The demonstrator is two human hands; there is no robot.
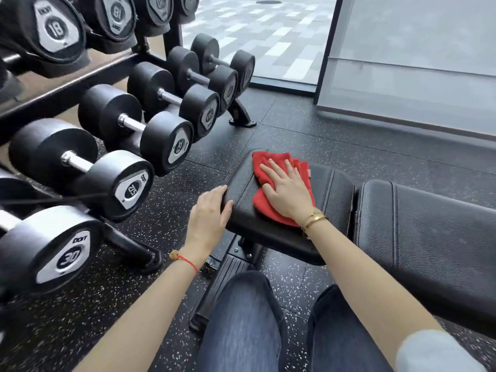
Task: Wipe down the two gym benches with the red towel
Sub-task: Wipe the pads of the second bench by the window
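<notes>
pressing flat on the crumpled red cloth towel point(268, 181), the right hand point(287, 193) has its fingers point(275, 167) straight and slightly spread, so the palm bears down across a wide patch of cloth rather than pinching it; that seems the point of the hold, since a flat hand keeps the towel bunched under it while it rubs. the towel lies on the far half of the black padded leather seat pad point(330, 189) of the gym counter, touching the pad's far edge near its rounded corner.

the left hand point(209, 216) rests on the near left corner of the same pad, its fingers point(217, 193) lightly curled over the edge and the thumb lying on top, probably to brace the body and keep the seat from shifting under the rubbing.

just to the right, across a narrow gap, sits the longer black stitched back pad point(429, 237), which has no towel on it. only one bench is in view, so i judge the job to be at an early or middle point.

a black rack of rubber dumbbells point(115, 135) stands to the left on the speckled black rubber floor point(295, 124), near the seat's end.
</notes>
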